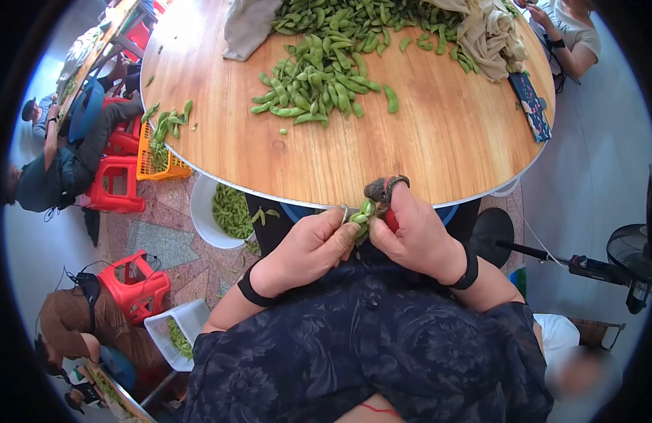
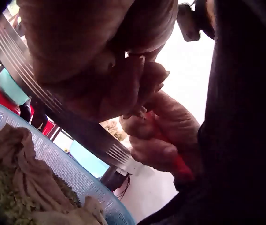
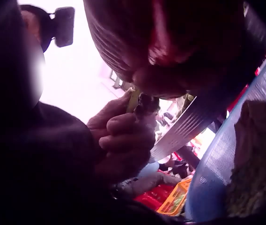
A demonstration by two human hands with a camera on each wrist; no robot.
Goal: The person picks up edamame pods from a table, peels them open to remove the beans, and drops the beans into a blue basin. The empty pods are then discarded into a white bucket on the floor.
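Observation:
In the head view my left hand pinches a green soybean pod at the near edge of the table. My right hand meets it from the other side, its thumb beside the pod. A dark cover wraps a finger of the right hand. The right fingers curl round a red handle, whose working end is hidden. In the left wrist view the left hand is dark and close to the right fingers. A heap of pods lies farther back on the table.
The round wooden table also bears crumpled cloths and a dark patterned case. Below are a blue mesh basket with beans and cloth, a white bucket of pods and an orange crate. A fan stands right.

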